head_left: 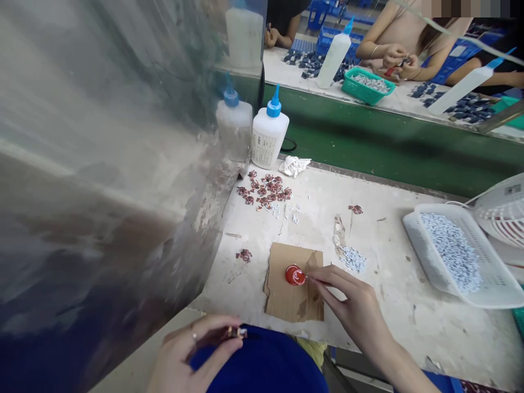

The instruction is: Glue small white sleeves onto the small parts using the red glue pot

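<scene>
My right hand [347, 303] is pinched on a thin stick whose tip rests in a small red cap [295, 275]. That cap sits on a piece of brown cardboard [292, 297] at the table's near edge. My left hand [196, 349] is low, over my blue-clad lap, its fingers closed on a tiny reddish-and-white part [237, 332]. A heap of small reddish parts [266, 191] lies farther up the table, one stray reddish part [244, 254] sits left of the cardboard, and a little pile of white bits [354, 258] lies to its right.
A scratched clear screen [106, 164] stands at the left. Two glue bottles [268, 131] with blue tips stand behind the parts, beside crumpled tissue [295, 165]. A white tray [426, 256] of white bits and a fan [501, 207] are right. Other people work across the green belt [388, 142].
</scene>
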Available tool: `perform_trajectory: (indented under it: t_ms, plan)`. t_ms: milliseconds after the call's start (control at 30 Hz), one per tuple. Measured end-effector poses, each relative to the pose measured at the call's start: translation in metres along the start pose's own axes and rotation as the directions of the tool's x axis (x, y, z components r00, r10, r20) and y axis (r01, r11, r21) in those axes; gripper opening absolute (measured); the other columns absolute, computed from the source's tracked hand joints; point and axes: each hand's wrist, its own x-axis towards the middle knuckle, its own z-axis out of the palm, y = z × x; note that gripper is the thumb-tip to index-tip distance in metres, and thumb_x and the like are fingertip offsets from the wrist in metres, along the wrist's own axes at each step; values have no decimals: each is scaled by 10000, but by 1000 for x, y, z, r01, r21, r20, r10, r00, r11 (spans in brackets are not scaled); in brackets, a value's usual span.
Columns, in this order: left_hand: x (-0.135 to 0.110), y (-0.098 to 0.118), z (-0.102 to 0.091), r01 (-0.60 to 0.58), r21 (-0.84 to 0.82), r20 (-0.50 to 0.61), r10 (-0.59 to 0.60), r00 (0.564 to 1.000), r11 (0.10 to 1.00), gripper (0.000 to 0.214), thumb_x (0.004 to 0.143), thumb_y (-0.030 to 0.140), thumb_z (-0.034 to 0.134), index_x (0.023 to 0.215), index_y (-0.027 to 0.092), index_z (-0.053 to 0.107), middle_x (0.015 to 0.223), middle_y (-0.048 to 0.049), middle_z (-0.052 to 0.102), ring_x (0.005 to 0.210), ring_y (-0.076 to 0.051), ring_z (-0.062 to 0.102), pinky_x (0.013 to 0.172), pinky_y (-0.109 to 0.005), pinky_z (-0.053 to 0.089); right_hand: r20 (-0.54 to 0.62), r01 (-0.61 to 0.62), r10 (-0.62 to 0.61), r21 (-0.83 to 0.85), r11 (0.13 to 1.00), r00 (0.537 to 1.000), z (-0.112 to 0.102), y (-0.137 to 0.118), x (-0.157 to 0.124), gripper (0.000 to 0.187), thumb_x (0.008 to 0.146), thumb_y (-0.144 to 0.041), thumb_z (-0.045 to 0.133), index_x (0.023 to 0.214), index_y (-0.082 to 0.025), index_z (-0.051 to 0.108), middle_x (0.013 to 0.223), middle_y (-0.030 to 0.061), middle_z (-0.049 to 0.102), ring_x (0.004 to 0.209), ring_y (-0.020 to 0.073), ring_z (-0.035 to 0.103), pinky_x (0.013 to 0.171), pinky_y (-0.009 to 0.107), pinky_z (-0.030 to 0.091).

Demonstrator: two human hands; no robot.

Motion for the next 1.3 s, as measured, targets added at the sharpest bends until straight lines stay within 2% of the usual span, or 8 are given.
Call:
perform_trajectory:
  t_ms: [233, 400, 533, 633, 733, 900, 1033, 1300]
  plan:
    - [19, 7, 21, -16, 26, -26, 17, 1000, 1000, 222, 1005, 392, 584, 888, 205, 605, 732, 5, 624, 668, -95, 646, 627, -116, 543, 9, 21, -21, 22, 1000, 1000, 1, -3, 1, 193, 1028, -119, 586, 1026, -229, 744, 996, 33, 767, 871, 139, 756, 755, 221, 579]
    - [24, 11, 21, -13, -98, 68, 20, 997, 995, 190, 967, 371, 685, 1118, 263, 643, 971, 5, 798, 931, -121, 803, 879, -118, 619, -3, -6, 7, 47, 999, 1000, -2, -3, 1, 198, 1028, -133, 589, 1029, -238, 757, 996, 30, 769, 875, 137, 755, 763, 223, 577]
    - [30, 20, 27, -178, -179, 19, 184, 983, 968, 174, 1042, 224, 563, 1168, 289, 664, 1067, 17, 818, 976, -113, 808, 883, -119, 629, -37, -66, 69, 83, 994, 997, -4, -5, 0, 156, 1008, -159, 637, 996, -242, 768, 974, 27, 782, 874, 148, 758, 774, 235, 589]
    - [36, 27, 31, -290, -107, -76, 283, 956, 951, 160, 985, 167, 652, 1063, 290, 719, 966, 49, 793, 874, -61, 793, 848, -66, 609, -51, -111, 119, 130, 985, 992, -7, -9, 1, 129, 991, -183, 669, 955, -242, 778, 931, 24, 788, 843, 148, 761, 739, 224, 608]
    - [42, 34, 34, -369, -35, -135, 361, 923, 929, 176, 913, 115, 722, 988, 274, 733, 1050, 51, 762, 976, -47, 761, 946, -68, 576, -59, -140, 153, 184, 973, 986, -13, -17, 2, 115, 980, -203, 684, 923, -236, 779, 884, 29, 787, 799, 153, 762, 691, 215, 628]
    - [45, 50, 39, -507, -44, -90, 502, 860, 861, 341, 890, 38, 715, 1122, 287, 710, 1036, 88, 798, 882, -43, 779, 884, -81, 608, -79, -117, 149, 320, 940, 986, -24, -41, 6, 114, 942, -164, 712, 894, -236, 785, 830, 40, 780, 760, 168, 758, 655, 231, 631]
    - [47, 61, 46, -595, -58, -73, 591, 803, 802, 268, 916, 48, 706, 1119, 221, 733, 935, 27, 732, 827, -46, 740, 816, -92, 604, -98, -26, 65, 357, 934, 993, -27, -61, 6, 203, 916, -73, 700, 960, -254, 781, 858, 38, 783, 772, 174, 760, 655, 248, 635]
    - [47, 55, 51, -683, 31, 30, 682, 731, 730, 351, 960, 6, 637, 1275, 158, 667, 1091, -49, 750, 1004, -94, 730, 956, -146, 579, -1, 97, -102, 306, 947, 995, -27, -75, -4, 415, 901, 27, 681, 1177, -280, 729, 1053, 60, 791, 1048, 222, 779, 828, 311, 683]
